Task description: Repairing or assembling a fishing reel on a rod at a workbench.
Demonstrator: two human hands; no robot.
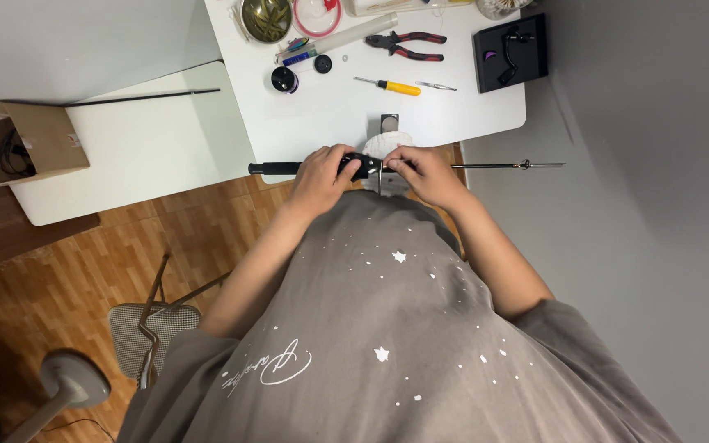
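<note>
We are looking down on a white table (330,115) whose near edge is meeting our grey shirt (387,328), with wooden floor (84,262) spreading to the left. A long, thin fishing rod (486,166) is lying level along that table edge, running from its black handle end (272,168) on the left out past the table to the right. Our left hand (322,174) is clenching around the rod's black grip, so the handle is sticking out to the left of our fist. Our right hand (424,172) is pinching the rod just beside the left hand, fingertips touching it where the thin shaft begins; the rest of the shaft is extending well beyond this hand. A white cloth (387,143) is sitting just behind both hands. Farther back are lying red-handled pliers (408,45), a yellow screwdriver (391,85) and a small black jar (284,79).
</note>
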